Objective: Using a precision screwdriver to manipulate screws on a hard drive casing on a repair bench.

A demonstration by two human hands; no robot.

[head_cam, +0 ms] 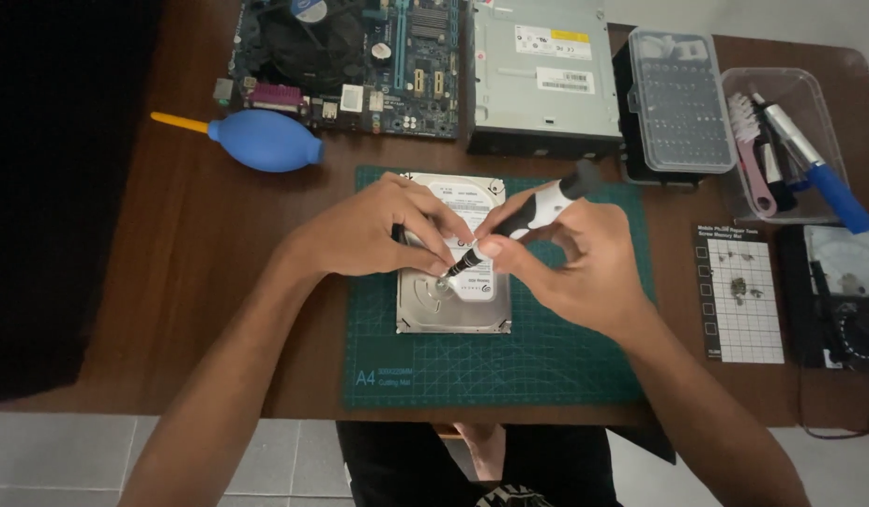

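Nearest to us, our two forearms run up from the near edge onto the green cutting mat (566,366), which lies on the brown table (190,282). On the mat sits the hard drive (453,305), metal face up, its far half hidden under our hands. Our left hand (369,230) presses down on the drive's far left part, fingers curled over its edge and label, gripping the drive itself. Our right hand (571,263) pinches the black and white screwdriver (524,221) between thumb and fingers; the tool slants down to the left, its tip touching the drive's top near the centre, just beside our left fingertips.

Farther off, left of the mat, lies a blue air blower (264,141) with a yellow nozzle. Behind it rests a motherboard (359,56), and next to that a grey optical drive (542,75). To the right stand a clear bit case (674,103), a clear tray (796,94) of brushes and tools, a screw mat (739,300) with a few screws, and a multimeter (843,291).
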